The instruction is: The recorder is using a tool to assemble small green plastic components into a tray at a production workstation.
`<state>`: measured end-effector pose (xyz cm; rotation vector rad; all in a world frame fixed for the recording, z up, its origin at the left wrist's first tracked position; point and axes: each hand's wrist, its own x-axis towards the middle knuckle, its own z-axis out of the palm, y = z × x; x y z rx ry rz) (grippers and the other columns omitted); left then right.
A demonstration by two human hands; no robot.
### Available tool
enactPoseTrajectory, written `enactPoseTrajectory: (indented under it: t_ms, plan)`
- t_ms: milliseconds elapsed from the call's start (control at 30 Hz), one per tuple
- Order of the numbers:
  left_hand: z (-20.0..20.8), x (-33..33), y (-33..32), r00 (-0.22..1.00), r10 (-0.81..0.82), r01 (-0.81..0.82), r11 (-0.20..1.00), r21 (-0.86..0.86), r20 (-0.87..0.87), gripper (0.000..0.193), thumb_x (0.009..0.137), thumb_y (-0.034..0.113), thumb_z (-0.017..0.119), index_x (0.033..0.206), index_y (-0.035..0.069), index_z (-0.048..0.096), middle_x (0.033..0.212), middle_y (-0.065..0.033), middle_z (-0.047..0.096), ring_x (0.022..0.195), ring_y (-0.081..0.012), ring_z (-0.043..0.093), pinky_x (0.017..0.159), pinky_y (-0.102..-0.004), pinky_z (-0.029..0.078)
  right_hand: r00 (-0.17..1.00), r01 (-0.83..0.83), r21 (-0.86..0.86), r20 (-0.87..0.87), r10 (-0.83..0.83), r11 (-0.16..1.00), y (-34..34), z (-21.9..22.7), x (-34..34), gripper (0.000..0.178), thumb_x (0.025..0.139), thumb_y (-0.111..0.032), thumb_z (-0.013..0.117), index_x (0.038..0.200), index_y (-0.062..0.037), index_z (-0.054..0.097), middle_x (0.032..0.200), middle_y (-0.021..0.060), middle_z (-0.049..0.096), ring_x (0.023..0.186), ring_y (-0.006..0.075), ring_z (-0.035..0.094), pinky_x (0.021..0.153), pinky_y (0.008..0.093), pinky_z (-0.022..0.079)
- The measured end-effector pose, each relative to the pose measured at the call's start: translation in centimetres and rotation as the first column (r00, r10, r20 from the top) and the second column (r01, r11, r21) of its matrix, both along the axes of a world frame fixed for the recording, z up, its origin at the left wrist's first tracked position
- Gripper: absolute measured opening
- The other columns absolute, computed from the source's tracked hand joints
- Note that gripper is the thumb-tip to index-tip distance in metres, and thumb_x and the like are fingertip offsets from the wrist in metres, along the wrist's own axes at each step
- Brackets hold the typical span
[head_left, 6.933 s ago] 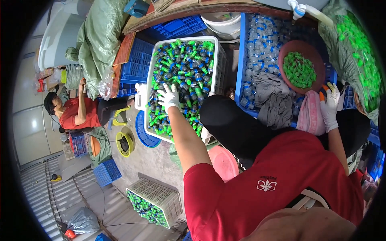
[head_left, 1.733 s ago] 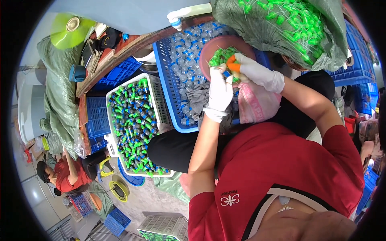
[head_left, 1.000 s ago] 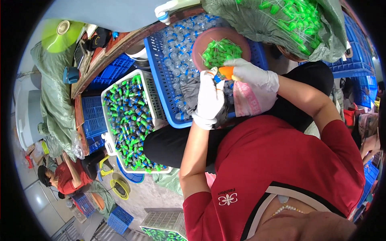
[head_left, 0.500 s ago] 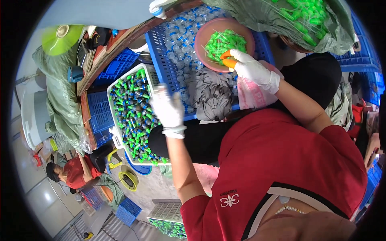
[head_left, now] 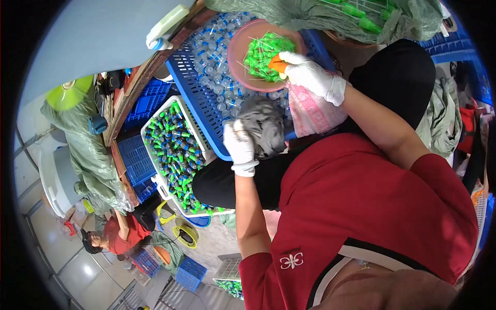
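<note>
My right hand [head_left: 307,75], in a white glove with orange covers on the fingertips, reaches over a pink bowl [head_left: 235,70]. Its fingers are closed at the edge of a heap of green caps with thin white tubes [head_left: 268,46]; whatever they pinch is hidden. My left hand [head_left: 239,144], also white-gloved, is at the left side of a pile of soft, crumpled grey material [head_left: 266,126]. Blur hides whether its fingers grip this. Both bowl and grey pile sit in a blue crate [head_left: 199,111] among small clear bottles with blue bands [head_left: 212,57].
Left of the crate, a white tray [head_left: 206,144] holds many small dark bottles with green tops [head_left: 173,144]. A pink-patterned cloth [head_left: 312,111] hangs over the crate's near edge. More green caps fill a grey-green bag [head_left: 408,23] at upper right. Another person [head_left: 121,232] sits at far left.
My left hand has moved right, from over the white tray's edge to the grey pile. My right hand stays at the green caps, its fingers now lower among them. The view has shifted slightly.
</note>
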<state>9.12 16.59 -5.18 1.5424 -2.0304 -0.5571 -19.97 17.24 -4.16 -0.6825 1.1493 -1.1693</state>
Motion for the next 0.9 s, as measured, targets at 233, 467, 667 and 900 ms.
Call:
enactPoseTrajectory:
  t_ms: [233,467,667,900]
  plan:
    - [13.3,-0.5,-0.5,0.494,0.46,-0.034,0.858,0.513,-0.738,0.044,0.104,0.04,0.043,0.111,0.001,0.063,0.102,-0.0132,0.067,0.09,-0.0269,0.065,0.083,-0.0354,0.051,0.989,0.079,0.008,0.122,-0.08,0.997,0.6,-0.9,0.3,0.057,0.093,-0.006,0.054,0.148,-0.0016,0.037,0.107,0.0094,0.063,0.085,0.0129,0.058,0.075,0.0231,0.048]
    - [19.2,2.1,-0.5,0.753,0.132,-0.258,0.961,-0.104,-0.645,0.061,0.101,0.047,0.042,0.141,0.002,0.046,0.136,-0.0193,0.052,0.124,-0.0288,0.053,0.105,-0.0442,0.043,0.972,0.059,-0.008,0.228,-0.056,0.998,0.0,-0.6,0.4,0.057,0.093,-0.007,0.056,0.147,-0.0033,0.04,0.103,0.009,0.065,0.08,0.0122,0.058,0.069,0.0222,0.048]
    - [23.6,0.4,-2.0,0.812,0.17,-0.326,0.926,-0.192,-0.558,0.062,0.097,0.042,0.05,0.144,0.002,0.043,0.141,-0.0187,0.048,0.124,-0.031,0.053,0.106,-0.0453,0.043,0.963,0.116,0.048,0.24,-0.124,0.992,0.0,-1.0,0.2,0.054,0.093,-0.006,0.055,0.145,-0.005,0.043,0.102,0.0097,0.065,0.077,0.0122,0.059,0.065,0.0223,0.048]
    - [27.1,-5.1,0.4,0.55,0.321,-0.55,0.834,-0.045,-0.771,0.053,0.093,0.039,0.059,0.133,0.003,0.056,0.131,-0.0175,0.055,0.12,-0.0291,0.054,0.1,-0.0431,0.047,0.963,0.084,0.01,0.257,-0.084,0.996,0.0,-0.9,0.0,0.052,0.092,-0.014,0.057,0.142,-0.0052,0.047,0.115,0.0083,0.059,0.096,0.0136,0.056,0.083,0.0276,0.047]
